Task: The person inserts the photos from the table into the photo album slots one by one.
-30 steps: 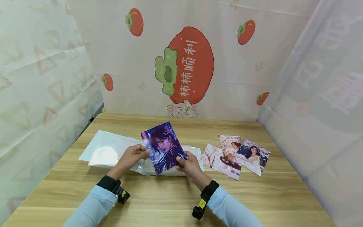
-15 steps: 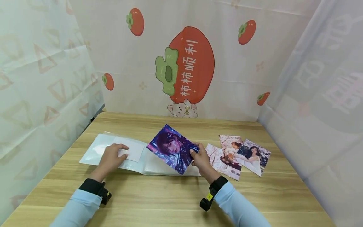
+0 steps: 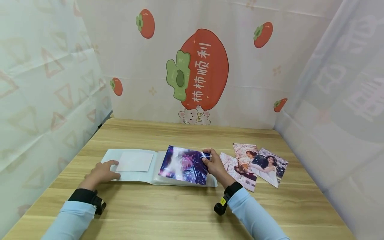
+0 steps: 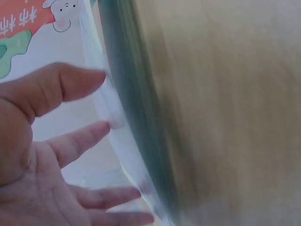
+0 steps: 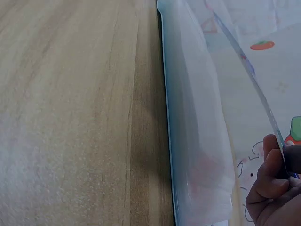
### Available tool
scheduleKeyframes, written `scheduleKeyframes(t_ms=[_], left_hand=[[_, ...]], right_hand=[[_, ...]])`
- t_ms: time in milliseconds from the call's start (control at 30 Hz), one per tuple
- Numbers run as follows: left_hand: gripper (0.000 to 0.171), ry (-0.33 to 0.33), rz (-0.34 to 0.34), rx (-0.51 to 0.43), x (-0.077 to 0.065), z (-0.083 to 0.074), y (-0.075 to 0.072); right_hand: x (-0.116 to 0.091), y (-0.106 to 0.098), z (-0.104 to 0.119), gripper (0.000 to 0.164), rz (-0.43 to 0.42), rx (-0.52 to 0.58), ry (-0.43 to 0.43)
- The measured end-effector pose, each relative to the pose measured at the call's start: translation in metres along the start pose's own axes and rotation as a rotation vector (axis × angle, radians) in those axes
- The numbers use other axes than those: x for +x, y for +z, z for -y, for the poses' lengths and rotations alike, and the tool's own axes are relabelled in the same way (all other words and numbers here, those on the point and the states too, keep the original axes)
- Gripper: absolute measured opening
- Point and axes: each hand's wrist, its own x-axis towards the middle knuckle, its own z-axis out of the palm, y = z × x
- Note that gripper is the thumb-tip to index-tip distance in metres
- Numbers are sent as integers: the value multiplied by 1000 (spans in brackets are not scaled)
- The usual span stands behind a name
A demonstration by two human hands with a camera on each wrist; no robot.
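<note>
My right hand (image 3: 216, 164) pinches a glossy purple-blue picture (image 3: 186, 165) by its right edge, thumb on top. The picture hovers over the right side of an open photo album (image 3: 136, 175), whose sleeves are pale and translucent. Seen edge-on in the right wrist view, the picture (image 5: 251, 75) stands apart from the album pages (image 5: 200, 117). At the album's left end, my left hand (image 3: 101, 172) touches the cover with spread fingers. In the left wrist view its fingers (image 4: 84, 141) look straight, their tips at the cover. A white card (image 3: 135, 161) lies on the left inside cover.
To the right of the album, three printed photos overlap on the wooden table (image 3: 168, 213): a pink blossom photo (image 3: 235, 170), another blossom photo (image 3: 244, 150) and a dark photo with a white dress (image 3: 270, 165). A printed curtain (image 3: 126, 50) encloses the back and sides.
The left hand let go of the picture and moved left to the album's cover. Held in the right hand alone, the picture turned sideways and came down over the album, whose left side now lies flatter.
</note>
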Motion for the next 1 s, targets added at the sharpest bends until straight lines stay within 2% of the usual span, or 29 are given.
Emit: scheduleKeyframes(t_ms=[133,167,400,633,767,1000], left_hand=[[63,88,47,25,1,7,1],[63,89,55,27,0,8,1],[64,14,80,42,-1,11,-1],[67,19,82,113,-2,4,2],[66,27,99,124,-3,0,2],[67,19,132,121,0,-1,-1]], right_hand=[[1,0,-2,29,20,21,-12],[1,0,-2,30,21,29,-8],[5,3,-2,35,-18,-2,48],[11,6,-1,32,-24,-79,57],[16,11,2,28,-24,-100,24],[28,28,25,33,-60,-227,-81]])
